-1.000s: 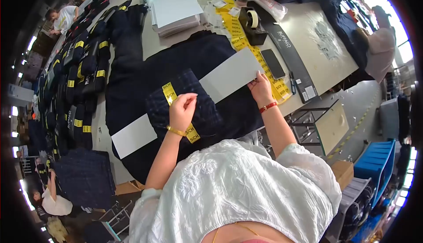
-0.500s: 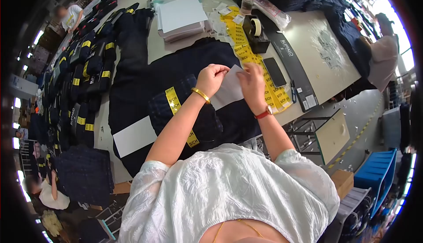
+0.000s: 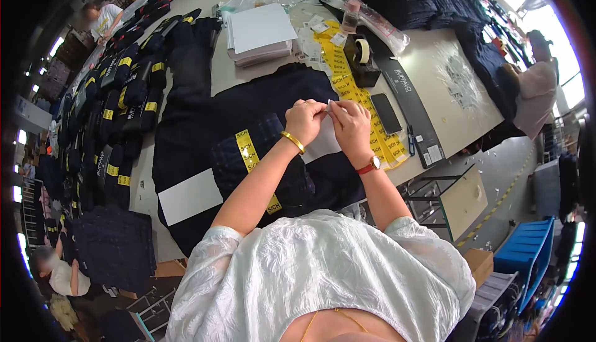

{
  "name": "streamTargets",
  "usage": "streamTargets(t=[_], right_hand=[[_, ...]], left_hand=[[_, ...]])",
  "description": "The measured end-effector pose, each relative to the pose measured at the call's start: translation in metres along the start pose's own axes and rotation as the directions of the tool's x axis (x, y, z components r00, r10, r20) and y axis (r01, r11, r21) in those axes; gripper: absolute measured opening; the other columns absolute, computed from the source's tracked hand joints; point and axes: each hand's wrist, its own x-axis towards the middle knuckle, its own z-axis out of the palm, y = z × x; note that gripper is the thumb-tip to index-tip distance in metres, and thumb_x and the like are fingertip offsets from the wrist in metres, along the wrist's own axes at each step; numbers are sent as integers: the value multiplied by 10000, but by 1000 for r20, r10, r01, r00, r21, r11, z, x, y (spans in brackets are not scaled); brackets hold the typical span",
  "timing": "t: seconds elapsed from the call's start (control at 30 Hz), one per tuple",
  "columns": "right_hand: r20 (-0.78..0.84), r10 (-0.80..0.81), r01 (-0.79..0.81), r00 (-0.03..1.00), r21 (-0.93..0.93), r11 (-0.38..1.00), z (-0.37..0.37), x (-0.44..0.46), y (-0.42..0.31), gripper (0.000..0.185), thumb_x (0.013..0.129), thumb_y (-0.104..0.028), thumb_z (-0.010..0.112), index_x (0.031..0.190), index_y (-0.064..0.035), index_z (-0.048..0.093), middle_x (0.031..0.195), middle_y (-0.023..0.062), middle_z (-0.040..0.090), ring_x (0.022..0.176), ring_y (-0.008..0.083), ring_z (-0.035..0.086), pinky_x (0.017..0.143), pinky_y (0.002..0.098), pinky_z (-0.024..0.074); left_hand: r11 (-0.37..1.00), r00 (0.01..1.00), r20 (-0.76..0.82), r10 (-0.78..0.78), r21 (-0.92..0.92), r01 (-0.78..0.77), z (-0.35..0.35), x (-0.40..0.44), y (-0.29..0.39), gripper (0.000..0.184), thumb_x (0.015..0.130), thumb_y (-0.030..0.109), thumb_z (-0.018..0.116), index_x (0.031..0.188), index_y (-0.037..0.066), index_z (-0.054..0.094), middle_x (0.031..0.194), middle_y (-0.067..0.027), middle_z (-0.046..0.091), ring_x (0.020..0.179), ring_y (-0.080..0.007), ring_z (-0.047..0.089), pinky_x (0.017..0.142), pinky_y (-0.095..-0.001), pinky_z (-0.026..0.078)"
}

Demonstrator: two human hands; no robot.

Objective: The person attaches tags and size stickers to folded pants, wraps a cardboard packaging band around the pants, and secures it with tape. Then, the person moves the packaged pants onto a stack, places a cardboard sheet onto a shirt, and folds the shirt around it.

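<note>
Both hands meet over a dark navy garment (image 3: 261,87) spread on the table. My left hand (image 3: 303,120), with a gold bangle at its wrist, is closed in a pinch. Beside it my right hand (image 3: 351,128), wearing a red-strapped watch, pinches as well. Between their fingertips shows a small white piece (image 3: 329,105); whether it is a tag or a paper corner I cannot tell. A white sheet (image 3: 324,142) lies on the garment below the hands, partly covered by them. Left of my left forearm is a folded dark checked garment (image 3: 226,156) with a yellow printed strip (image 3: 246,148).
Another white sheet (image 3: 190,197) lies at lower left. Behind stands a paper stack (image 3: 261,28). To the right are yellow strips (image 3: 338,63), a tape dispenser (image 3: 362,63), a phone (image 3: 386,113) and a long black card strip (image 3: 406,90). Banded dark bundles (image 3: 124,94) fill the left.
My fingertips have drawn closer together, and my right hand has turned into a tight pinch. The white paper between the hands shows less at the top.
</note>
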Motion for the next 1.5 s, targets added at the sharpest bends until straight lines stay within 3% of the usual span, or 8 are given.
streamTargets(t=[0.47,0.6,0.7,0.83,1.0,1.2,1.3,1.5], right_hand=[[-12,240,-236,971,-240,942,-34,-18,10,84,713,-165,636,670,-94,621,718,39,619,632,250,572,658,324,459],[116,778,-653,618,-475,589,-122,-71,59,151,715,-187,645,772,-48,663,725,85,659,636,296,609,568,364,468],[398,883,-44,250,-906,421,-173,-149,99,274,708,-294,674,799,-35,683,755,118,672,712,317,653,551,418,478],[689,683,-601,241,-447,662,-128,-137,65,371,714,-246,708,1006,-24,647,864,123,667,782,269,629,684,370,493],[855,328,-788,402,506,-352,22,-131,29,460,870,-47,611,1293,34,449,1247,193,556,1137,278,542,967,356,431],[930,338,-682,146,342,-646,98,-160,1,323,956,-171,530,1173,68,501,1130,217,602,993,325,626,892,411,505],[967,232,-648,102,242,-722,85,-148,-8,310,967,-226,520,1118,44,534,1073,193,628,892,299,656,818,360,545],[946,285,-788,156,293,-541,100,-164,22,370,978,-322,499,1193,-28,565,1075,126,657,935,206,654,801,259,539]], left_hand=[[987,999,33,-6,160,1,11,-16,9,67,739,96,674,796,94,709,741,3,673,664,-189,578,626,-298,464],[988,996,17,-86,131,83,8,-15,5,75,750,94,670,816,92,708,757,2,676,696,-186,587,646,-294,469],[990,992,53,-113,88,108,9,-10,0,114,756,83,673,866,86,705,783,2,676,719,-180,591,672,-288,473],[983,995,77,-67,-163,79,12,-7,-16,235,758,55,674,992,80,672,909,-21,669,799,-174,599,708,-287,479],[974,965,-233,-124,-217,73,-39,-66,-31,397,772,38,674,1158,66,581,1104,-86,590,941,-206,569,784,-302,477],[626,105,-769,-630,-424,654,-123,-248,-109,563,832,82,645,1329,28,387,1220,-161,473,988,-232,539,899,-290,450],[420,-220,-453,-864,-889,183,-139,-273,-93,504,851,123,636,1268,-14,388,1119,-163,493,955,-192,545,811,-287,470],[320,-189,-343,-920,-936,144,-116,-285,-157,320,756,277,735,860,30,561,616,-31,510,454,-122,443,381,-232,301]])
